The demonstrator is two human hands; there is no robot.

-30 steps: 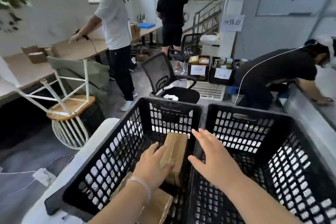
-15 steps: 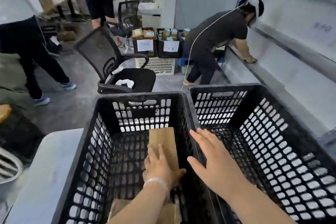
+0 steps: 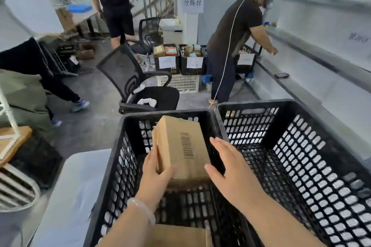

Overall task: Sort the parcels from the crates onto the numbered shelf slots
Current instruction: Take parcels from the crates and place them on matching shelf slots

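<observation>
Left hand [image 3: 155, 174] grips the brown parcel [image 3: 180, 146] at its near left edge, thumb on top. Right hand [image 3: 230, 170] is spread flat, holding nothing, just beside the parcel's right edge. Near my left wrist a second parcel [image 3: 180, 234] lies in the left crate [image 3: 128, 166]. Half a second ago the gripped parcel lay low in that crate; now it's raised, barcode up, its far end by the rim. I judge the pick made. Next comes carrying it to the white ledge [image 3: 301, 86] far right, probably the shelf.
</observation>
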